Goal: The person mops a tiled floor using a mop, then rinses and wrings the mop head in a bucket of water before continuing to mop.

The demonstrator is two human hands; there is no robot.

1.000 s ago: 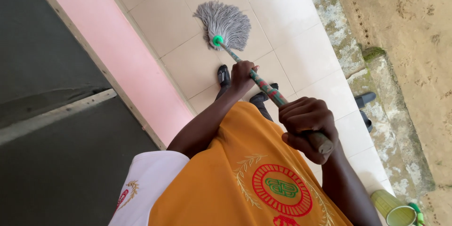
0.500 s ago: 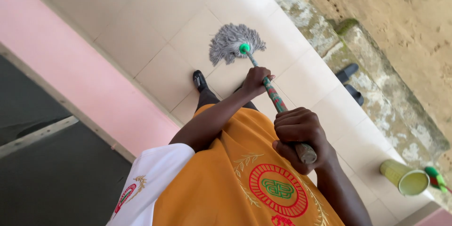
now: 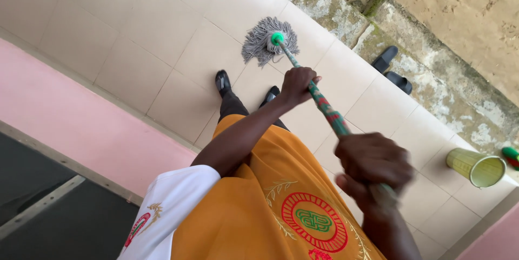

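Your left hand (image 3: pixel 297 84) was stretched out ahead of you, the arm nearly straight and bare below a short white sleeve, and its fingers were curled tight around the mop handle (image 3: pixel 323 107) about midway down. Your right hand (image 3: pixel 373 165) sat close to your chest, blurred, fisted around the handle's upper end with the knuckles facing up and the wrist bent back toward your forearm. The two hands gripped well apart along the same shaft.
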